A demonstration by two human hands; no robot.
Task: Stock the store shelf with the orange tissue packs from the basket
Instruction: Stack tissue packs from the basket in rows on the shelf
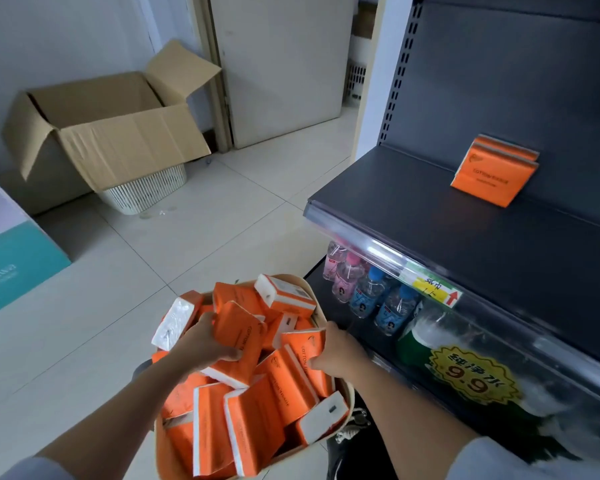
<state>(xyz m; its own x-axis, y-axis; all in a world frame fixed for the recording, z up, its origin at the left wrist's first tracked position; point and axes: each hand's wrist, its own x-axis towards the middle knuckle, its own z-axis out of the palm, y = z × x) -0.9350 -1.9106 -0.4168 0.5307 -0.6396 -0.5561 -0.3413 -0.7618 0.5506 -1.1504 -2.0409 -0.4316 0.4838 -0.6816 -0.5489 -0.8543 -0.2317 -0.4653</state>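
Note:
A beige basket (160,441) on the floor in front of me is heaped with several orange tissue packs. My left hand (201,341) grips one orange pack (238,344) near the top of the heap, fingers curled round its edge. My right hand (338,353) grips another orange pack (307,344) at the basket's right side. Two orange packs (492,174) lie stacked on the dark grey shelf (413,209) at upper right, towards its back.
Small water bottles (368,289) and a large green-labelled bottle (465,372) stand on the lower shelf behind a clear price rail (361,247). An open cardboard box (118,126) sits on a white basket (146,192) at left. A teal-and-white box (11,258) stands at far left.

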